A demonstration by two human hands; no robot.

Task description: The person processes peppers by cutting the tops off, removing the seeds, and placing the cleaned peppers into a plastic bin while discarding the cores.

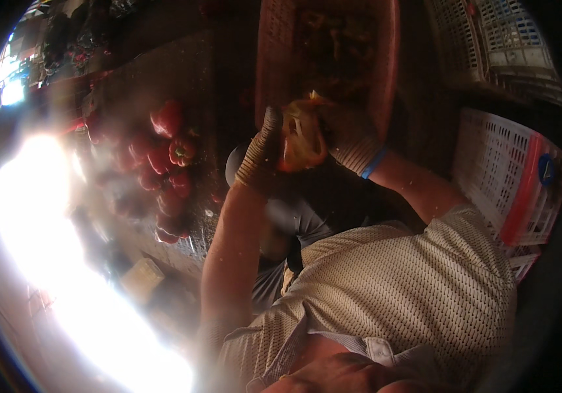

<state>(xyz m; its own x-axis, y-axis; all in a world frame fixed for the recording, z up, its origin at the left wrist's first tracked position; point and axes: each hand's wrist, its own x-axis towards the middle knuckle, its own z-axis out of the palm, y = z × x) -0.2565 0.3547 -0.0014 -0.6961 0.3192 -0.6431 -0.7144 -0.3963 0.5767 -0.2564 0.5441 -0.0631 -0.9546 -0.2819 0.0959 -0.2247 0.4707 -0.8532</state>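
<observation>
In front of me, near the end of a crate, an opened red bell pepper (301,140) shows its pale inner walls. My left hand (264,142), in a work glove with a ribbed cuff, grips its left side with the thumb pointing up. My right hand (352,132), gloved too and with a blue band at the wrist, holds the pepper's right side; its fingers are mostly lost in shadow. A small bright yellowish piece shows at the top between the hands; I cannot tell what it is.
Beyond my hands stands a red plastic crate (267,59) with dim scraps inside. Several whole red bell peppers (159,159) lie on a wet surface (190,69) at left. Perforated plastic crates (490,162) stand at right. Strong glare hides the lower left.
</observation>
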